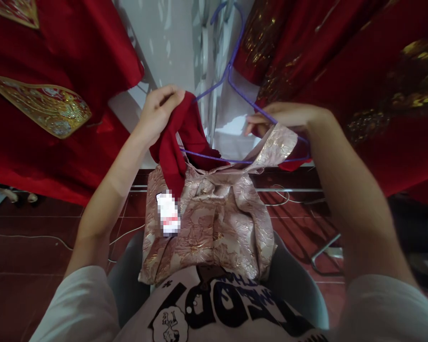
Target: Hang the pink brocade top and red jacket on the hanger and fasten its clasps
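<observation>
A purple hanger (pixel 248 100) hangs in front of me, its hook at the top. On its right side sits a strap of a pink and gold brocade dress (pixel 214 223), whose skirt spreads down over my lap. My left hand (pixel 160 111) pinches a red cloth (pixel 174 142) draped over the hanger's left arm. Beside the hanger's right arm is my right hand (pixel 281 116), its fingers partly hidden behind the hanger and strap. A white tag (pixel 169 216) lies on the dress at the left.
Red garments with gold embroidery (pixel 57 107) hang at the left, and more red garments (pixel 378 95) hang at the right. Behind the hanger are metal bars and a pale wall. White cables (pixel 128 232) cross the red tiled floor.
</observation>
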Tool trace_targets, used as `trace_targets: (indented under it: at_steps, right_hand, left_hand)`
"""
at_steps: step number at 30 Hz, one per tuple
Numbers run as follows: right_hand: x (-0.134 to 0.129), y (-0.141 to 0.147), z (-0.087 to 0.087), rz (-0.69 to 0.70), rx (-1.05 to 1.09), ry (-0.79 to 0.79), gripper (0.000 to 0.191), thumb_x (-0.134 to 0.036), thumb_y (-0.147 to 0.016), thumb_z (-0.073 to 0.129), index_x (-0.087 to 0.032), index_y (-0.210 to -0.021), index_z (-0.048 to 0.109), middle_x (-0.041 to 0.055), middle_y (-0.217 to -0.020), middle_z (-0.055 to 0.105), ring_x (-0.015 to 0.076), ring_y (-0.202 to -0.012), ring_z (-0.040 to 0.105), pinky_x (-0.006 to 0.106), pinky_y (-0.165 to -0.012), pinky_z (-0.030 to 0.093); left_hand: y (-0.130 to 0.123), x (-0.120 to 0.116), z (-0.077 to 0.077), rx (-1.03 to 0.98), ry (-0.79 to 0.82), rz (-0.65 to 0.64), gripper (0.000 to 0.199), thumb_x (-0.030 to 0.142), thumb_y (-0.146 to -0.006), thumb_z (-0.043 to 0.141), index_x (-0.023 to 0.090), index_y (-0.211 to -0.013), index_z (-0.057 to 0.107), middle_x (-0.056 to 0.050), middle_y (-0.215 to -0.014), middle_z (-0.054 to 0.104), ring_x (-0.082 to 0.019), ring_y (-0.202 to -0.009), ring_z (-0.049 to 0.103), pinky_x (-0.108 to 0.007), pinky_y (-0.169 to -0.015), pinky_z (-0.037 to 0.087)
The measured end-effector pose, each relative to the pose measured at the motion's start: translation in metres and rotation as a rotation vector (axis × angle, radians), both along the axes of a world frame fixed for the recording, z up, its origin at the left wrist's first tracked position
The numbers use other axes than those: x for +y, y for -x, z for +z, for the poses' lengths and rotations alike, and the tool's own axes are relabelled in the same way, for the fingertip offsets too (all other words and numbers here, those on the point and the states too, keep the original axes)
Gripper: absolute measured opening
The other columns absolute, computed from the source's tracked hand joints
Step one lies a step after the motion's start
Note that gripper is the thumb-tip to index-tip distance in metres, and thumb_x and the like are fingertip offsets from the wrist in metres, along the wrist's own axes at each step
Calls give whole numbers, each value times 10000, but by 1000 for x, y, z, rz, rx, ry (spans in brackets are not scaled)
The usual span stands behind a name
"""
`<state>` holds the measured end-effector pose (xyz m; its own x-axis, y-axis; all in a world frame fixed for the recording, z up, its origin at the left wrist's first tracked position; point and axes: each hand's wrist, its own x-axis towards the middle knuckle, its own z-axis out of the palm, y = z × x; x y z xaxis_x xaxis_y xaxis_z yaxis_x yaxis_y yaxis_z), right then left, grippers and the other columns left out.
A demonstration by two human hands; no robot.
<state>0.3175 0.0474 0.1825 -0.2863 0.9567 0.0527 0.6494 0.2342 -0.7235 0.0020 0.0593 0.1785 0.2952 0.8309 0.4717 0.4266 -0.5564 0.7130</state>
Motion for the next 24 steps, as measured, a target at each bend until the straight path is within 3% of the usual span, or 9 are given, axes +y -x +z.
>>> trace_targets:
  at_steps: [1, 2, 5, 7, 13, 18, 22, 24]
  right_hand:
    - [11, 9, 3, 131, -29, 233, 404, -533, -839, 708, -137, -764, 728, 17, -580, 621, 110, -551, 556, 264, -552, 431]
    - [20, 19, 5, 228, 5, 327, 377, -508, -867, 687, -138, -897, 750, 44, -732, 703, 121, -651, 610, 265, -610, 466]
    - [34, 53, 5, 388, 181, 428, 343, -427, -841, 728, -193, -1093, 734, 64, -1171, 717, 160, -966, 662, 283, -782, 513]
    - [36, 70, 3, 444, 229, 428, 352, -412, -807, 753, -237, -1112, 734, 47, -1264, 683, 175, -1058, 643, 285, -813, 516]
    - [34, 83, -3, 282, 227, 139, 218, -413, -786, 746, -264, -943, 766, 42, -1100, 741, 217, -1057, 644, 328, -859, 534]
    - [28, 87, -7, 448, 140, 324, 155, -405, -795, 720, -275, -874, 753, 24, -1046, 736, 201, -1122, 645, 319, -907, 534]
    - [33, 94, -20, 353, 139, 235, 221, -406, -711, 809, -252, -776, 664, 0, -838, 707, 175, -900, 682, 294, -797, 561]
    - [41, 94, -27, 293, 146, 177, 339, -407, -642, 858, -242, -759, 586, -17, -732, 660, 163, -764, 668, 293, -702, 552]
  left_hand:
    - [4, 2, -1, -3, 11, -14, 476, 661, -943, 433, 214, -950, 598, -22, -880, 629, -300, -1118, 620, -427, -891, 561]
    - [8, 4, -2, -8, 15, -25, 475, 663, -932, 454, 212, -953, 604, -23, -890, 636, -305, -1118, 621, -432, -894, 562]
    - [13, 9, -5, -12, 15, -44, 477, 647, -931, 463, 196, -964, 615, -23, -910, 638, -312, -1124, 628, -435, -907, 559]
    - [15, 11, -7, -7, 16, -43, 475, 635, -935, 464, 188, -976, 619, -21, -919, 634, -312, -1134, 630, -433, -919, 553]
    - [21, 18, -14, -2, 30, -27, 453, 610, -947, 457, 191, -990, 625, -20, -932, 634, -298, -1109, 638, -438, -934, 546]
    - [22, 26, -16, 47, -32, -54, 410, 560, -961, 470, 189, -968, 644, -30, -935, 639, -285, -1104, 625, -437, -985, 507]
    - [24, 32, -12, 127, -175, -55, 399, 575, -931, 525, 202, -933, 668, -69, -1081, 666, -292, -1193, 573, -455, -1112, 409]
    - [25, 32, -11, 147, -130, -81, 421, 606, -924, 523, 212, -971, 664, -71, -1137, 668, -299, -1238, 547, -458, -1131, 390]
